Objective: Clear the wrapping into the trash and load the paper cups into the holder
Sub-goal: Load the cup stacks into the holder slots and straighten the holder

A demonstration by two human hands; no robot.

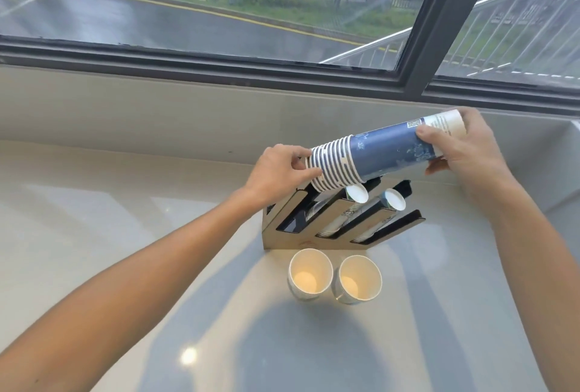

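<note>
A stack of nested blue and white paper cups (386, 153) lies tilted in the air above the holder, rims down to the left. My left hand (282, 172) grips the rim end and my right hand (461, 147) grips the upper, bottom end. Under the stack stands the slanted cup holder (301, 242) with three slots. Its left slot looks dark and empty, and cup stacks (357, 200) show in the middle and right slots. The lower end of the held stack hovers over the left slot's mouth. No wrapping or trash bin is in view.
Two single paper cups (310, 275) (359, 280) stand upright, mouths up, on the pale counter (125, 234) just in front of the holder. A low wall ledge and a large window run along the back. A sink edge (574, 128) shows at the far right.
</note>
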